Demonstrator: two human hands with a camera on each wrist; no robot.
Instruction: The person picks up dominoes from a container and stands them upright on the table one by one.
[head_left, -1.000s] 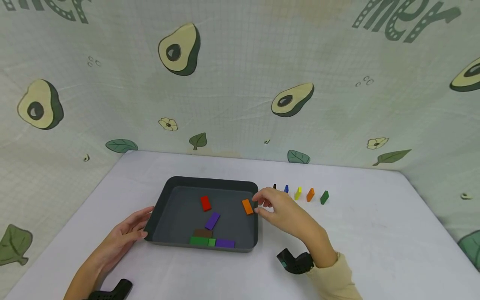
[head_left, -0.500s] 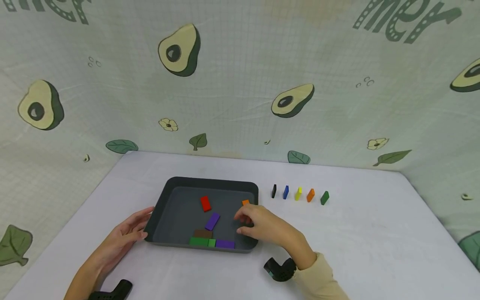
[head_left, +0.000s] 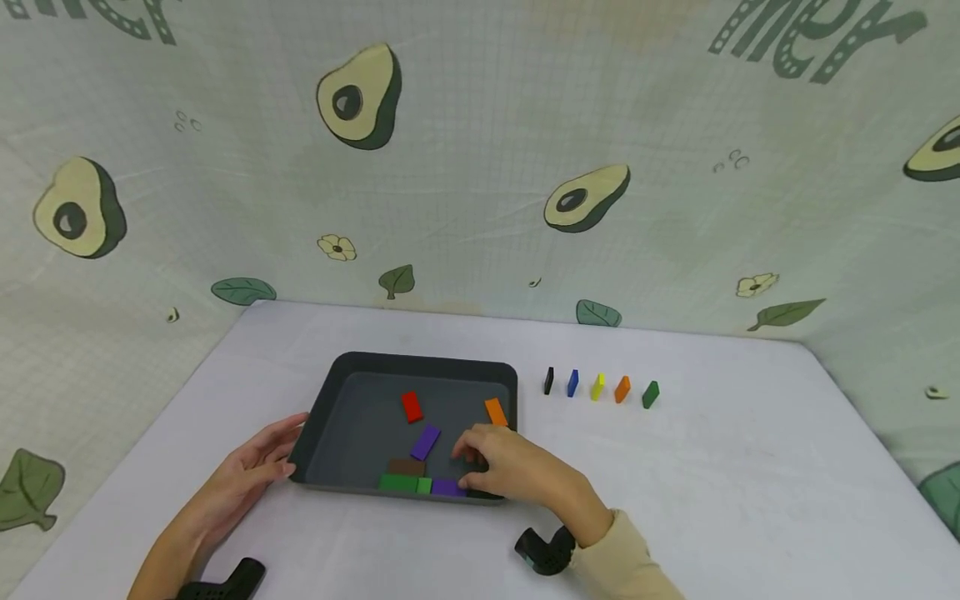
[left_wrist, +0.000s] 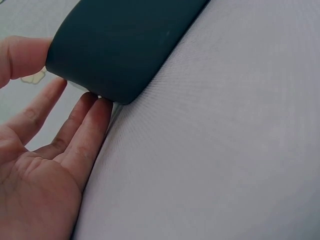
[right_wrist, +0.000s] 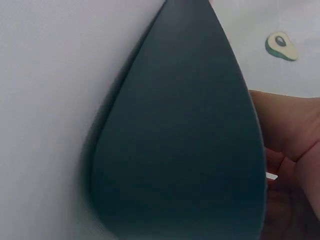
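A dark grey tray [head_left: 345,425] with low walls lies on the white table. My left hand [head_left: 247,471] rests against its left side; in the left wrist view, nearly straight fingertips [left_wrist: 102,102] and the thumb touch the tray's corner [left_wrist: 125,50]. My right hand [head_left: 517,467] is over the tray's near right part, fingers loosely bent with a gap to the thumb and nothing visible between them. Its thumb is beside a purple block [head_left: 447,488] along the near wall. In line with that lie a light green block [head_left: 424,485] and a green block [head_left: 398,482], with a brown block [head_left: 407,467] behind.
Also in the tray are a red block [head_left: 412,407], a tilted purple block [head_left: 425,442] and an orange block [head_left: 496,412]. Right of it stand black [head_left: 549,381], blue [head_left: 573,383], yellow, orange and green blocks [head_left: 651,395]. A printed cloth [head_left: 465,167] hangs behind the table.
My right hand has moved left and nearer, from the orange block at the tray's right wall to beside the near purple block. The left hand and the blocks stay put.
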